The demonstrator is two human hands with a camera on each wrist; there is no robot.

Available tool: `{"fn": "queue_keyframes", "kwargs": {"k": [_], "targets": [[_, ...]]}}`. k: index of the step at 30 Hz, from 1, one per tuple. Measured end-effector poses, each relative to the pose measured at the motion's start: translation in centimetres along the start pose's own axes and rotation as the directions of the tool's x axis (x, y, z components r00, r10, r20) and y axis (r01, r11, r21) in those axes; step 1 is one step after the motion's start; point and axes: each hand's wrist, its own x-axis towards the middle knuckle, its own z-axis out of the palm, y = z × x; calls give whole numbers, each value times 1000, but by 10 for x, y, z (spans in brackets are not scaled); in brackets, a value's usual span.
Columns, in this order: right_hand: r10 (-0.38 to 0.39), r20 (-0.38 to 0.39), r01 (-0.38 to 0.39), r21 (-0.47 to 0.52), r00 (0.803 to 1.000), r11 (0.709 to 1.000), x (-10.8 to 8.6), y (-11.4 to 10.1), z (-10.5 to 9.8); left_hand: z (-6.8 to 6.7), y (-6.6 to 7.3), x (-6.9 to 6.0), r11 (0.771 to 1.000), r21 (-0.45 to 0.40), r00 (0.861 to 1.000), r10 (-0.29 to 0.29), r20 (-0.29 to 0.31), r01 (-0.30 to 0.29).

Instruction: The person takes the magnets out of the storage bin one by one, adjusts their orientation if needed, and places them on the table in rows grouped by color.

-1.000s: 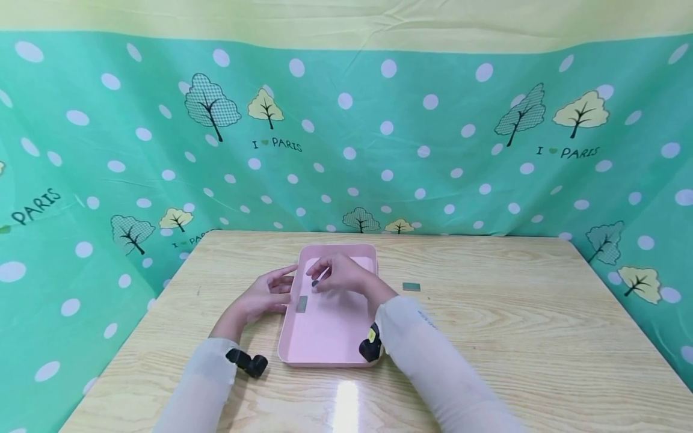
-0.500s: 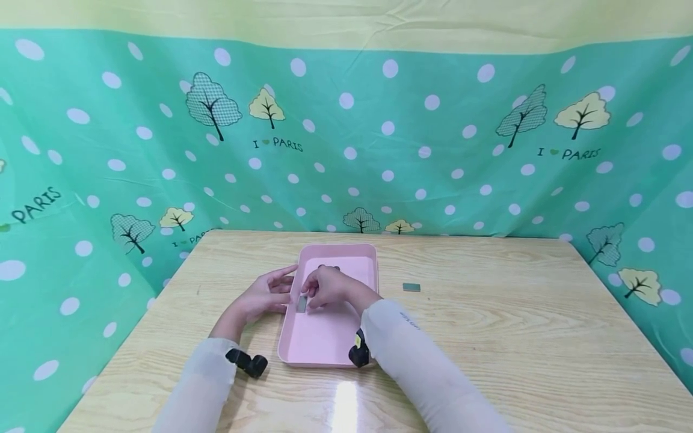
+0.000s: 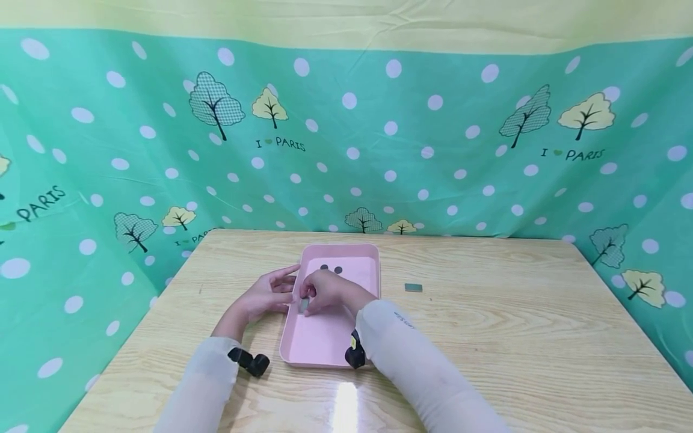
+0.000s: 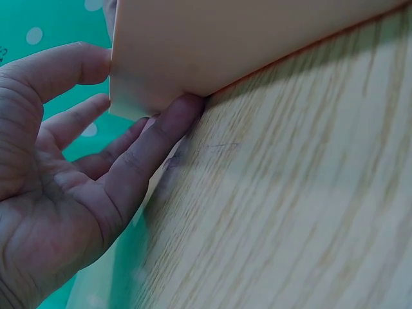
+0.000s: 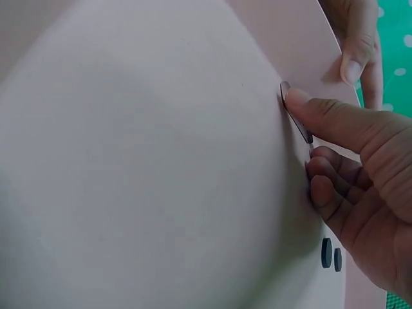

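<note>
A shallow pink tray (image 3: 308, 355) lies on the wooden table. My left hand (image 3: 263, 299) holds its left side, the thumb over the rim and fingers against the outer wall (image 4: 161, 64). Inside the tray, my right hand (image 3: 325, 291) pinches a small grey rectangular plate (image 3: 304, 306) beside the left wall. In the right wrist view, the plate (image 5: 298, 121) looks tilted, with the right thumb on it and the other fingers curled close by. Two dark round discs (image 5: 327, 253) lie at the tray's far end, just beyond the right hand.
Another grey rectangular plate (image 3: 414, 288) lies flat on the table (image 3: 514, 337), right of the tray. A green dotted curtain (image 3: 390, 138) hangs behind and around the table. Each forearm wears a black wrist camera (image 3: 249, 362).
My right hand had a dark disc in its fingers a second ago; that disc now lies in the tray. The hand came left and toward me to the grey plate. The left hand stayed put.
</note>
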Motion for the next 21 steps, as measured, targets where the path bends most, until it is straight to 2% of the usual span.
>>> {"fn": "queue_keyframes", "kwargs": {"k": [6, 16, 21], "targets": [[10, 28, -10, 9, 1000, 1000, -4, -3, 0, -1, -1, 0, 1000, 8, 1000, 1, 3, -1], [11, 177, -9, -11, 984, 1000, -14, 0, -12, 0, -2, 1, 1000, 1, 1000, 0, -1, 0], [37, 219, -32, -28, 975, 999, -17, 3, -14, -1, -3, 2, 1000, 6, 1000, -4, -4, 4]]}}
